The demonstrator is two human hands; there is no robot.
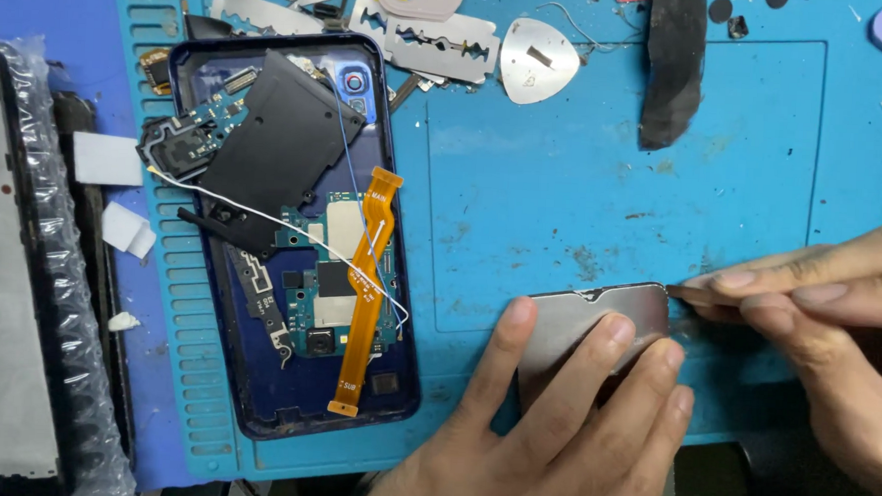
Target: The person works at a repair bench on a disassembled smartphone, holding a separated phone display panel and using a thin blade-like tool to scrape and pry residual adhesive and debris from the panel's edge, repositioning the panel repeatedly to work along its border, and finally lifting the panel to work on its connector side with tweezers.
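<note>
The hands (593,403) cover most of the grey panel (577,318) (its lower part unseen), wrists cut off.

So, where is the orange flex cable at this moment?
In the head view the orange flex cable lies left of centre, running lengthwise inside the opened dark-blue phone shell, over the circuit board and left of the left hand.

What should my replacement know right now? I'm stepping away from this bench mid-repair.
Left hand: fingers spread, pressing the grey metal plate flat on the blue mat.
Right hand: pinching a thin tool, tip at the plate's upper right corner.
Opened phone shell lies to the left, circuit boards bared, orange flex cable loose across them, black cover lifted askew.
Razor blades and metal pick at the mat's top.
Done: phone opened. Left: work at the plate's edge, reassembly.
</note>
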